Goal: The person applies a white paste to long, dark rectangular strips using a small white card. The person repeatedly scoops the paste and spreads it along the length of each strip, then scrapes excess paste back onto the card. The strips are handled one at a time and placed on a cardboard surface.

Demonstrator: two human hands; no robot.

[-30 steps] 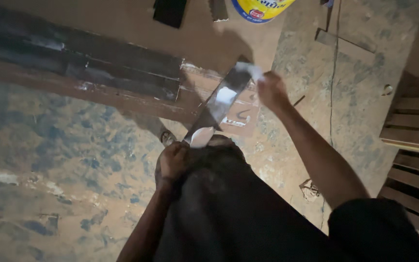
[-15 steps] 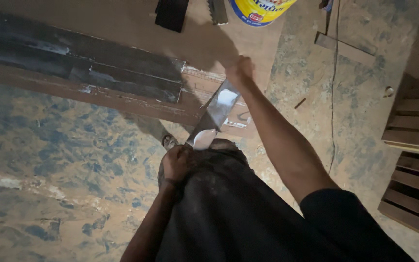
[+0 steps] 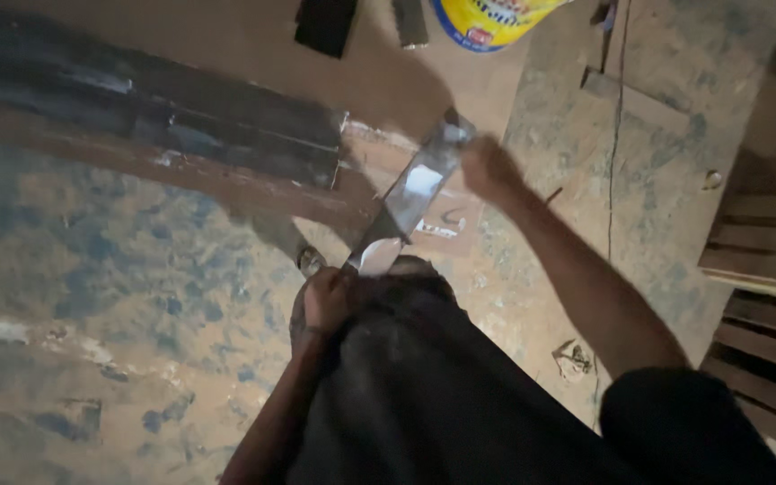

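Dim workshop, mottled concrete floor (image 3: 92, 296) underfoot. Left hand (image 3: 327, 301) is clenched on the near end of a flat shiny metal strip (image 3: 410, 198), braced against the dark-clothed knee (image 3: 406, 359). Right hand (image 3: 489, 169) sits at the strip's far end; blurred, so I can't tell its grip. Strip angles up and away from the body. Advice: keep the near end pinned, stroke along its length. Dark steel bars (image 3: 154, 126) far left, yellow bucket (image 3: 487, 18) far, wooden slats (image 3: 765, 269) right.

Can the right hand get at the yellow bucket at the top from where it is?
Probably yes: the right hand sits by the metal blade's far end, and only bare floor lies between it and the yellow bucket.
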